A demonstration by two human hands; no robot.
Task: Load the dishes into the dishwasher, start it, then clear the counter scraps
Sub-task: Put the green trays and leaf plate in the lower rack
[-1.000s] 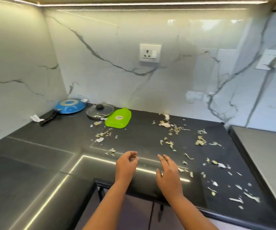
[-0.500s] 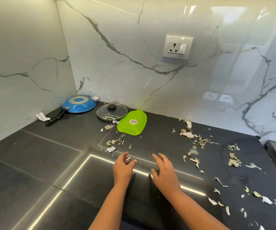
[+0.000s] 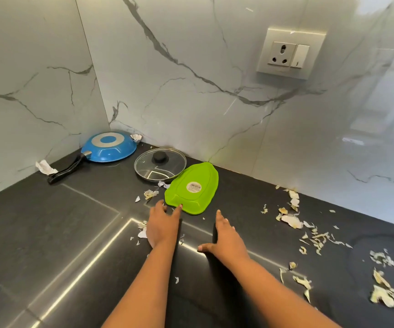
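Note:
A green plastic dish (image 3: pixel 192 188) lies upside down on the black counter (image 3: pixel 49 233), a sticker on its base. My left hand (image 3: pixel 163 224) is stretched flat over the counter, its fingertips touching the dish's near rim. My right hand (image 3: pixel 225 236) lies flat on the counter to the right, fingers straight, apart from the dish. A glass lid (image 3: pixel 160 164) with a black knob sits behind the dish. A blue pan (image 3: pixel 109 146) rests upside down in the corner. Pale vegetable scraps (image 3: pixel 293 216) are scattered across the counter's right side.
Marble walls meet in the corner behind the pan. A wall socket (image 3: pixel 288 54) sits high on the right. Crumpled paper bits (image 3: pixel 45 167) lie by the pan handle. More scraps (image 3: pixel 151 193) lie left of the green dish.
Both hands have reached forward toward the back of the counter. The left hand opened from a loose curl and now touches the green dish. The view moved closer and left.

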